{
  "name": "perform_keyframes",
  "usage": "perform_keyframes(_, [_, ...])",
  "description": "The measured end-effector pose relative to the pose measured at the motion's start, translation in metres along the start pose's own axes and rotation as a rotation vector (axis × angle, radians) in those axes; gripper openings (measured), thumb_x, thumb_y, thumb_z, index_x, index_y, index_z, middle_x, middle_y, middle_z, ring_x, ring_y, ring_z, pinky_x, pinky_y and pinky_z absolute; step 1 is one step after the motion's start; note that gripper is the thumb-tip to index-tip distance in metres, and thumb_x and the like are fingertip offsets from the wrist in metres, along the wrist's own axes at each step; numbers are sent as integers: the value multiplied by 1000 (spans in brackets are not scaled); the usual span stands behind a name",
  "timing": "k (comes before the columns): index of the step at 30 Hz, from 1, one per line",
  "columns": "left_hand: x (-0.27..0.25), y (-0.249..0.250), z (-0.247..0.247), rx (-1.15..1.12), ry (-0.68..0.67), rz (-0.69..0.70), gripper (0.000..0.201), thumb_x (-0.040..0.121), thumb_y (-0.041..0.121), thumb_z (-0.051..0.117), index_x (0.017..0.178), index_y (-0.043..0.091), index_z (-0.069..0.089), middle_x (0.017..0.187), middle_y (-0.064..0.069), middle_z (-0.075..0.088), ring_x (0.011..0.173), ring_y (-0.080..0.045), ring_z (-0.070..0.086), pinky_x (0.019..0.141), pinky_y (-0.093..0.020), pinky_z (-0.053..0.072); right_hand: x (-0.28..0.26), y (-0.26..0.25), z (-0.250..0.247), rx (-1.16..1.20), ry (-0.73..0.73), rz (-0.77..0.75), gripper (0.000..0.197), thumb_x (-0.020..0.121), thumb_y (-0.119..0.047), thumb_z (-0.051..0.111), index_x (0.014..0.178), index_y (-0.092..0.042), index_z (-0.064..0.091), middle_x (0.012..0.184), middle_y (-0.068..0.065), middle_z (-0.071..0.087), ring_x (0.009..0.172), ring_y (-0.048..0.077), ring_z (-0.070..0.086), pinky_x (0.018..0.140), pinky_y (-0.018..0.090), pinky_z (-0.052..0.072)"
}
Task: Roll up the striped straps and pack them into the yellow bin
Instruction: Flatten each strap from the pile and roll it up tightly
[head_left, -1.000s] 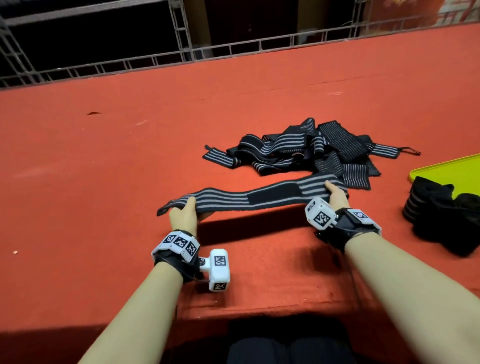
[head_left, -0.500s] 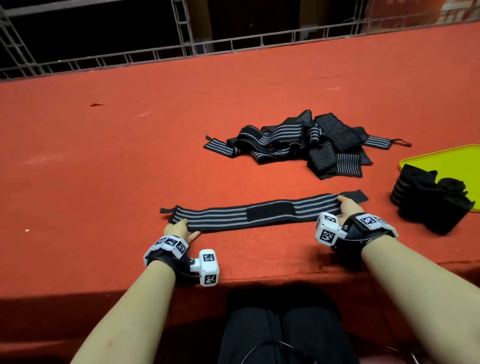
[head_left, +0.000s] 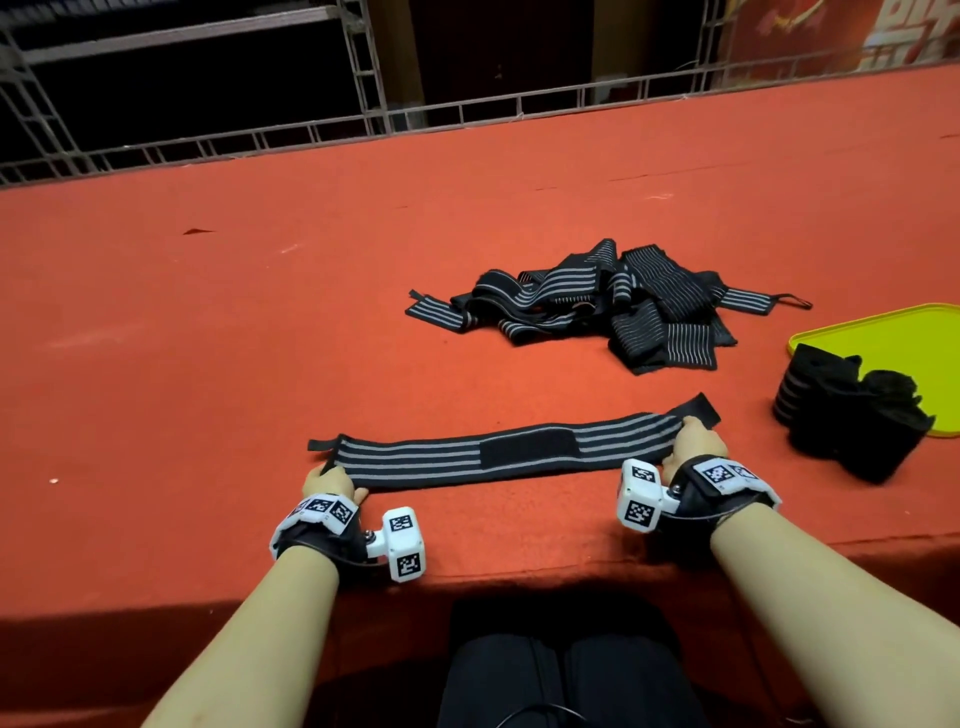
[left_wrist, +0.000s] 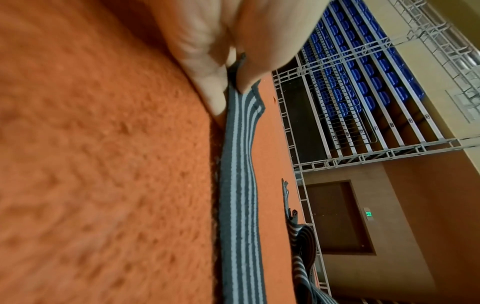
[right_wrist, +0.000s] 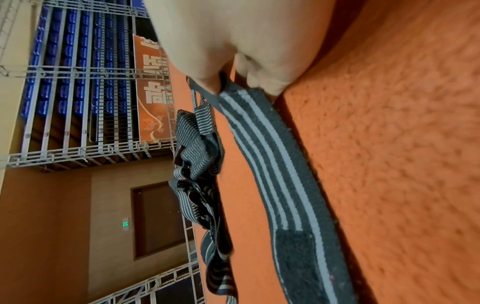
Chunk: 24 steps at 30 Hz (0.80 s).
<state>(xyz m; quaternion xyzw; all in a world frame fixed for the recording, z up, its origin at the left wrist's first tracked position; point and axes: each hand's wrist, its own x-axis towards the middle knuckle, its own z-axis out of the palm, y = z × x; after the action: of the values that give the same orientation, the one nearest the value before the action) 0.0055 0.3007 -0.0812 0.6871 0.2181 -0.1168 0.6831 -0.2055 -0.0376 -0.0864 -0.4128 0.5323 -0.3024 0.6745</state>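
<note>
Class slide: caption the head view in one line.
Both hands, left and right, pinch a flat grey-striped black elastic strap on red felt.

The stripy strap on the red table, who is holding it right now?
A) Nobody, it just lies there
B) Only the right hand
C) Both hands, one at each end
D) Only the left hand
C: the strap lies stretched flat on the red table, with the left hand pinching one end and the right hand pinching the other.

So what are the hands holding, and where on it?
One striped strap, stretched flat on the red table. The left hand pinches its left end; the right hand pinches its right end.
</note>
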Motion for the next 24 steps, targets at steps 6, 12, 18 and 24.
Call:
perform_keyframes(6, [-5, 2, 12, 70, 290, 160, 37, 87, -4, 48, 123, -5, 55, 128, -26, 54, 94, -37, 54, 79, -33, 43, 9, 6, 5, 78, 332, -208, 34, 75, -16, 47, 101, -5, 67, 88, 11, 66, 81, 30, 62, 85, 47, 53])
perform_keyframes(12, [-23, 20, 30, 261, 321, 319, 33, 85, 9, 54, 117, 11, 61, 131, -13, 49, 125, -33, 36, 100, -36, 29, -5, -15, 8, -74, 404, -425, 21, 76, -6, 55, 97, -8, 60, 101, 10, 59, 85, 26, 56, 84, 28, 40])
perform_keyframes(18, [-37, 29, 86, -54, -101, 382, 13, 91, 3, 51, 104, 4, 54, 78, -8, 57, 62, -16, 54, 58, -27, 45, 7, -21, 31, 29, 214, -433, 11, 87, -8, 51, 96, -14, 51, 79, 7, 61, 61, 15, 55, 54, 20, 47])
perform_keyframes(24, [-62, 19, 154, -162, -362, 223, 14, 96, 10, 48, 82, 10, 52, 64, -1, 53, 38, -1, 48, 37, -13, 38, 31, -30, 60, 115, 64, -390, 10, 91, -3, 53, 99, -8, 49, 87, 10, 59, 63, 9, 58, 46, 11, 48])
